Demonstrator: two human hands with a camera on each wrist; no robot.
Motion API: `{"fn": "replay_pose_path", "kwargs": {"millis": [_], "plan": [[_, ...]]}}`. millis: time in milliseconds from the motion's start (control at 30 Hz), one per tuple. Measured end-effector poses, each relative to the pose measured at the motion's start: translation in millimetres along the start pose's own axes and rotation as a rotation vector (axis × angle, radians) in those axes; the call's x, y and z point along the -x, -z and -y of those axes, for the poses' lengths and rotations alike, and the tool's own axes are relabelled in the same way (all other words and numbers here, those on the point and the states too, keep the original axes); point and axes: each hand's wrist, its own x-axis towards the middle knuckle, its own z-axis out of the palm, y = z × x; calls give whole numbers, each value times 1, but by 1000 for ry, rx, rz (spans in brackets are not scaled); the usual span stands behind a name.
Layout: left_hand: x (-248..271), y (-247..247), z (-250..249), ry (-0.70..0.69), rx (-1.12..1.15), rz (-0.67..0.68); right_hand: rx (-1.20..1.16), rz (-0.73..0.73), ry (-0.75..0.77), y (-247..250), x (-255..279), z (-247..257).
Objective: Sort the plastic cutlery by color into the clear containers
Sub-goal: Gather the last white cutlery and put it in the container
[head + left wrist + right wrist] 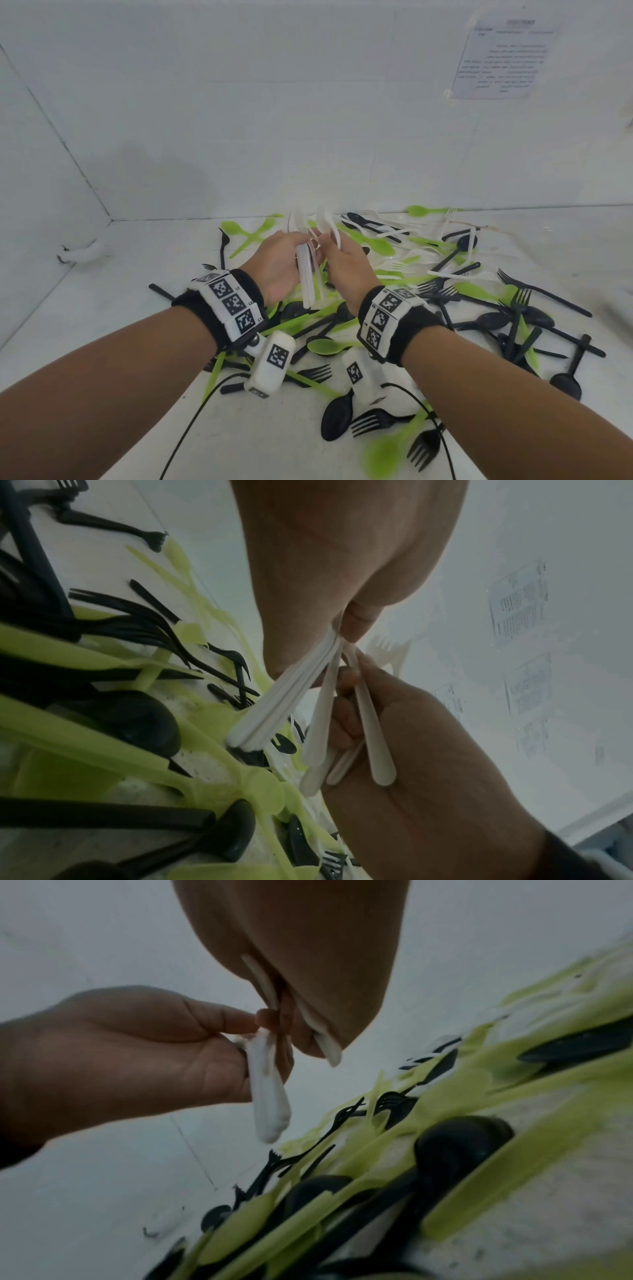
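Above the pile, my left hand (289,255) grips a thick bundle of white cutlery (307,274), handles pointing down. In the left wrist view the bundle (284,696) fans out below the left hand's thumb (356,620). My right hand (339,251) is close beside it, holding a few white pieces (330,222) whose handles (373,723) lie across its palm. In the right wrist view the left hand (137,1047) pinches the bundle (267,1093), and the right hand's fingertips meet it. No clear container shows in any view.
Green spoons (325,346), black spoons (337,416), black forks (373,423) and loose white forks (411,260) lie heaped on the white table (102,325). White walls close off the back and left. A printed sheet (503,58) hangs on the back wall. Black cables (191,425) trail from my wrists.
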Motion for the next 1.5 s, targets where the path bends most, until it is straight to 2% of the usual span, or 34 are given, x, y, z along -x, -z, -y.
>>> {"fn": "replay_pose_path", "kwargs": {"millis": [167,367,467,600,700,867,1100,1300,1400,1500], "plan": [[2,-3,4,-60,-107,-44,-54,38,-23,-6,0,-2],[2,3,5,-40,-130,-5,-46,73,34,-5,2,-3],[1,10,5,-37,-155,43,-103,86,-20,-5,1,1],[2,13,2,-67,-114,-18,-110,70,-101,-1,-2,2],[2,12,1,-77,-108,-40,11,-11,-59,3,-4,-1],[4,7,3,-121,-134,-12,72,98,53,-12,-1,-2],[4,14,-2,-122,-176,-48,78,207,-110,-16,-9,-6],[10,9,2,-121,-259,-5,-59,179,-162,-9,-4,2],[9,6,4,-139,-326,-18,-21,125,-191,-15,-9,-5],[6,7,5,-131,-313,-43,-23,133,-169,-16,-10,-9]]}}
